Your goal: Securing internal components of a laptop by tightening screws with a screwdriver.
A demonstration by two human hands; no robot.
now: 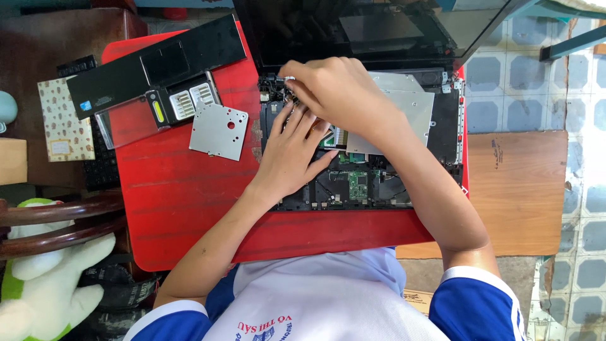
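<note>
Already the laptop (360, 158) is well opened up: it lies on the red table (183, 202) with its top cover taken off, so the green circuit board (358, 184) and the flat silver disc drive (410, 104) show bare. The black cover panel (158, 66) lies aside at the upper left of the table, and one small silver metal plate (218, 131) with holes rests just beside it. So I judge the outer parts are removed, while the inner parts remain in the body; the screen (379, 28) stands attached at the back.

The left hand (291, 158) lies flat on the inside of the laptop, fingers spread, grasping nothing. The right hand (338, 95) is curled at the upper left corner of the body, fingertips pinched around some small light piece; I cannot tell what it is.

Counted: one laptop, one removed cover panel, one loose metal plate, one disc drive, one circuit board, two hands. Beside the table sits one white and green soft toy (44, 278).
</note>
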